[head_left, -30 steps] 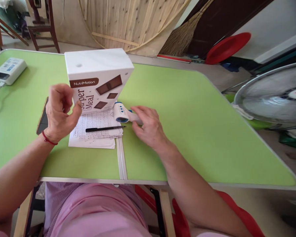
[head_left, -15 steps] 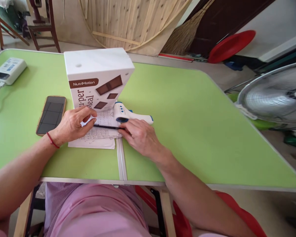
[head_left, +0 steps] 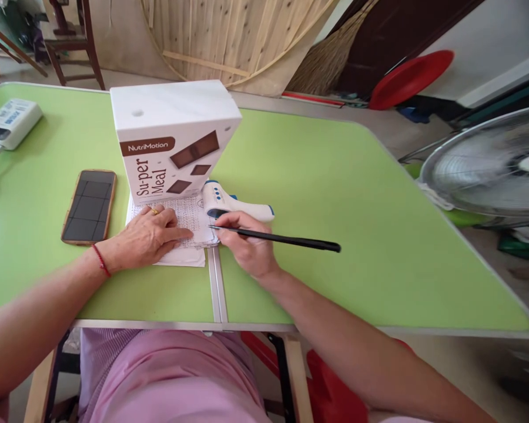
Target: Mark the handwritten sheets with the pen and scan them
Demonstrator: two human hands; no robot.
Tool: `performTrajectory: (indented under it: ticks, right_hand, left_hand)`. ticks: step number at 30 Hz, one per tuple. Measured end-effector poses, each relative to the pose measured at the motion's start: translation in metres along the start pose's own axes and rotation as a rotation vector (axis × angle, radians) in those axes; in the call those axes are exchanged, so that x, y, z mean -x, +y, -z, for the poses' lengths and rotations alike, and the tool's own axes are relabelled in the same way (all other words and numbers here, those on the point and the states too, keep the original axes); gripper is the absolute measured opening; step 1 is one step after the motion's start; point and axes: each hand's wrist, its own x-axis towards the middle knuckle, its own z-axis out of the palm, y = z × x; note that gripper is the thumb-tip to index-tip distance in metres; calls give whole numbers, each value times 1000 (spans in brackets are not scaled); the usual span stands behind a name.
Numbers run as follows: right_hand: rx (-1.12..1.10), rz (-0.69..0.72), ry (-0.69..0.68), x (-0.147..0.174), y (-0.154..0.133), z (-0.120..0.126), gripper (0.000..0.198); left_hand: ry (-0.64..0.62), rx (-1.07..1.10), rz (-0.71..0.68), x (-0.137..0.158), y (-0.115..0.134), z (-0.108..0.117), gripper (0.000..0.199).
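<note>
My left hand (head_left: 147, 238) lies on sheets of paper (head_left: 189, 214) covered in dense handwriting, its index finger stretched out to the right and a ring on one finger. My right hand (head_left: 249, 244) grips a slim black pen (head_left: 295, 239); the thin tip points left over the papers' right edge, and the long end reaches out to the right. Whether the tip touches the paper I cannot tell. Just beyond my right hand rests a white and blue infrared thermometer (head_left: 235, 204). A white NutriMotion box (head_left: 176, 117) stands upright behind the papers.
A phone (head_left: 89, 205) lies left of the papers. At the far left is a white power bank (head_left: 11, 123) with a cable. The green table (head_left: 357, 217) has a metal seam in front of the papers. A fan (head_left: 489, 164) stands beyond its right edge.
My left hand has come off the pen's left end and settled on the papers. The pen has turned in my right hand, so its long end now extends to the right.
</note>
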Motion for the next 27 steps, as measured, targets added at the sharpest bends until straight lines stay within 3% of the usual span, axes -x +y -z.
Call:
performTrajectory:
  ticks: [8,27]
  right_hand:
    - [147,27,-51,2,3,-6,6]
    - [235,138,-113,2,4,-6,8]
  left_hand:
    - [-7,-26,-2,1,3,2,37]
    - [-7,-27,16,0,4,0,33]
